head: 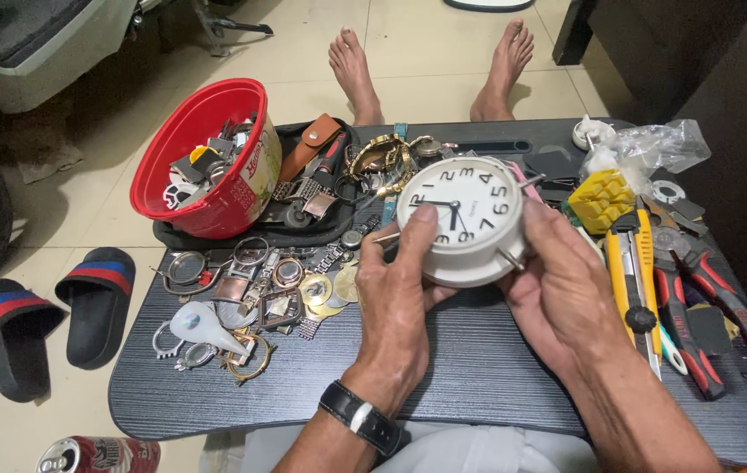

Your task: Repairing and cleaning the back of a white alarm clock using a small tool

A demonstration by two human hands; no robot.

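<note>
Over a dark wood-grain lap table (479,377) on a cream tiled floor (426,52), both hands, left (395,302) and right (557,280), grip a round white alarm clock (461,219); watch parts, a red plastic bowl (203,158) and red-handled pliers (706,307) lie around.

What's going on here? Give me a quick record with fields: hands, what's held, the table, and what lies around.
Left hand: grips the clock's left side, thumb on the rim
Right hand: holds the clock's right side
Held: white round alarm clock, face up
Table: dark lap table
Left of clock: red bowl of parts, watch cases
Right of clock: yellow utility knife, red-handled pliers
</note>
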